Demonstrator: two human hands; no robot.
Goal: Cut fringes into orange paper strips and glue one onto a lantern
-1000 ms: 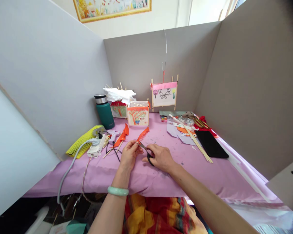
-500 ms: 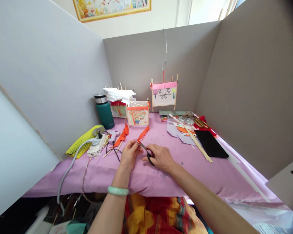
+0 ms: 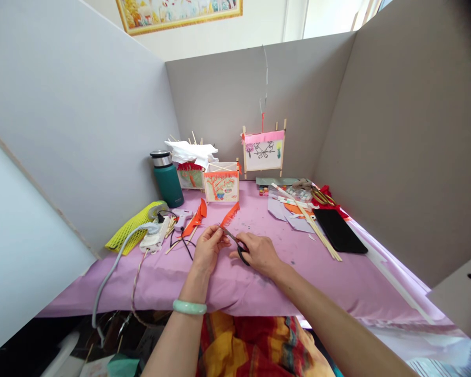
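My left hand pinches the near end of a fringed orange paper strip that slants up and away over the purple tablecloth. My right hand grips black-handled scissors, fingers through the loops. The blades point left and meet the strip's lower end right beside my left fingertips. A green bangle sits on my left wrist.
A glue gun, power strip, yellow foam net and green flask lie to the left. Small paper lanterns stand at the back. Bamboo sticks, paper scraps and a black tablet lie right. Grey partitions enclose the desk.
Almost nothing differs. The scissors and both hands stay at the strip's lower end with only a slight shift of the blades.
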